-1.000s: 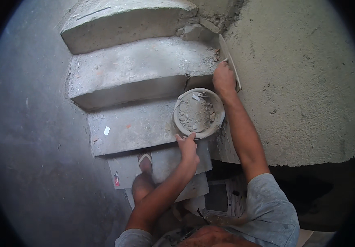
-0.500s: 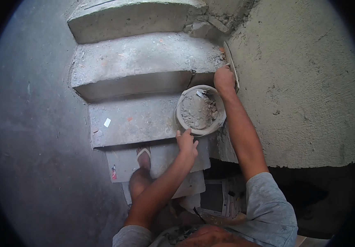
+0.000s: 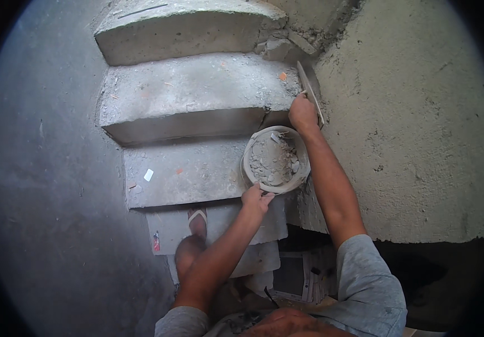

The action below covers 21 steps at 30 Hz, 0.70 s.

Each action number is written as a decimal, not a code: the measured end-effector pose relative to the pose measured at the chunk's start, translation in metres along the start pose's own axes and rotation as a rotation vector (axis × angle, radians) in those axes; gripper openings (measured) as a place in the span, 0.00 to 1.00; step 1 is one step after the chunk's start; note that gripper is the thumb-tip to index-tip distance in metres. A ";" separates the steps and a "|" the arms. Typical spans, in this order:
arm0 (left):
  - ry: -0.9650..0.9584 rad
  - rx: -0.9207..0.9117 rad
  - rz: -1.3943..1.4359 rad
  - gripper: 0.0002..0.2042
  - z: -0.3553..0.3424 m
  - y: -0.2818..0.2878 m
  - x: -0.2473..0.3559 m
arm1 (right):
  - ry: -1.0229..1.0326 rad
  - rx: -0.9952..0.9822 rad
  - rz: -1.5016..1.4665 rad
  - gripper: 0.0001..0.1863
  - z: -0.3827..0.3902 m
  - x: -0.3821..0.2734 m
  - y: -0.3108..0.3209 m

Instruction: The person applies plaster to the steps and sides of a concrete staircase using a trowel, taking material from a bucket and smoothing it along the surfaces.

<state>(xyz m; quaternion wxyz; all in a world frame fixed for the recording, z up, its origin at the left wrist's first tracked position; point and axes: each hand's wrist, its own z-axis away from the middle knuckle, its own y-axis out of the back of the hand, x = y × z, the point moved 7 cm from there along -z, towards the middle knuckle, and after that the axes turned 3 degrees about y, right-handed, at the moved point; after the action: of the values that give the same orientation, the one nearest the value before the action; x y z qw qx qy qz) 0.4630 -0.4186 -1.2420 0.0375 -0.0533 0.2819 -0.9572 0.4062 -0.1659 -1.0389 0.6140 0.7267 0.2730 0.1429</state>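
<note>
The right hand [image 3: 303, 114] hides part of the flat tool [image 3: 312, 94] it holds.

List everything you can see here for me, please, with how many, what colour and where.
Bucket: one, pale grey, right end of a step
Rubble: one heap, grey, inside the bucket
Flat tool: one, greyish, in the right hand
Steps: at least four, grey, centre
Rough surface: one, grey-beige, right
Smooth surface: one, dark grey, left
Thin strip: one, dark, top step
White scrap: one, left of the bucket
Orange chips: at least two, on steps
Sandal: one clearly visible, pale straps, lower centre
Sleeves: two, grey, bottom
Right hand: one, bare, gripping the tool
Left hand: one, bare, at the bucket's near rim
</note>
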 end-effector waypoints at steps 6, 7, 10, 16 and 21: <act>-0.007 0.070 -0.047 0.12 -0.018 0.010 0.017 | 0.038 -0.022 0.037 0.13 0.003 0.000 0.008; -0.002 0.064 -0.054 0.12 -0.018 0.007 0.015 | 0.042 0.017 0.083 0.14 -0.003 0.006 0.014; -0.043 0.037 -0.081 0.11 -0.016 0.002 0.016 | 0.016 0.007 0.085 0.14 -0.019 0.010 0.007; -0.189 0.041 -0.167 0.08 -0.018 0.012 0.036 | 0.083 0.030 0.121 0.16 0.001 -0.008 -0.015; -0.222 0.080 -0.159 0.07 -0.018 0.011 0.039 | 0.072 -0.081 0.040 0.11 -0.016 0.008 0.003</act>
<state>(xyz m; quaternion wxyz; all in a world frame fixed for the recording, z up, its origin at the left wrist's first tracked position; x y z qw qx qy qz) 0.4224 -0.4223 -1.2597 -0.0052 -0.1794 0.2324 -0.9559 0.4049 -0.1485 -1.0340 0.6298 0.7010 0.2740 0.1921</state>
